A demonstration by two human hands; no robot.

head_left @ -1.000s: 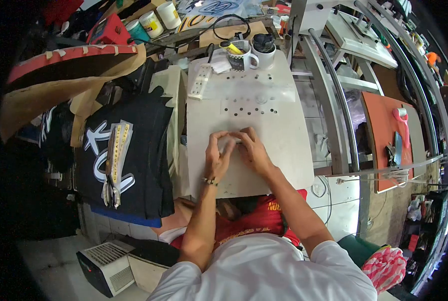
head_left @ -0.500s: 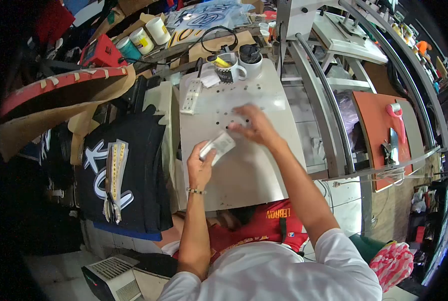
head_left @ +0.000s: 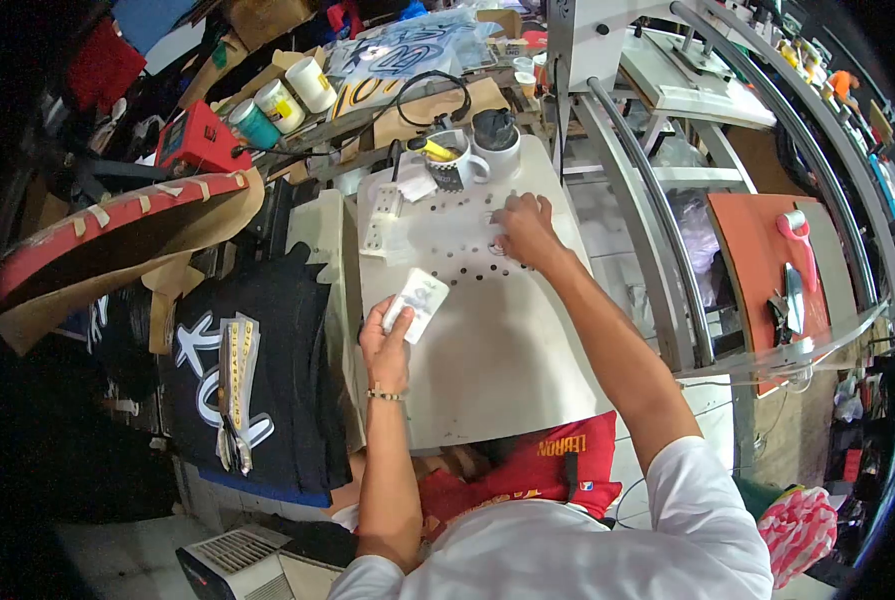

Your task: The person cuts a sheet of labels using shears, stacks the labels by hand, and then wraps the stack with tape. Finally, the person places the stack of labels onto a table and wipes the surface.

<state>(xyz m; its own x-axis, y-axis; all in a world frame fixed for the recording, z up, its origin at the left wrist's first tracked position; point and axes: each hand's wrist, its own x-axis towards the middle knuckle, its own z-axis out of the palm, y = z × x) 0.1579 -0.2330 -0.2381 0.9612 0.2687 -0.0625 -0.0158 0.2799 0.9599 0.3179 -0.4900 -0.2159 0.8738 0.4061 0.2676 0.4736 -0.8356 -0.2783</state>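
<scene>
My left hand (head_left: 385, 345) grips a small stack of white printed cards (head_left: 422, 300) over the left side of the pale board (head_left: 507, 385). My right hand (head_left: 527, 230) is at the board's upper right, its fingers bent down towards the surface; whatever may be at the fingertips is too small to make out. Several small dark round dots (head_left: 479, 269) lie scattered on the board around and below that hand. Beyond it stand a patterned mug (head_left: 447, 172) holding a yellow-handled tool and a white mug (head_left: 500, 160) with a black bundle in it.
A white power strip (head_left: 381, 217) lies at the board's upper left. Folded black shirts (head_left: 292, 350) with a strip of labels (head_left: 237, 380) are stacked on the left. A metal frame (head_left: 632, 200) rises on the right, near an orange board (head_left: 757, 260) with pink-handled scissors.
My right hand has moved away from the cards, up and to the right, onto the board. My left hand has shifted slightly left, and the cards now face up more plainly.
</scene>
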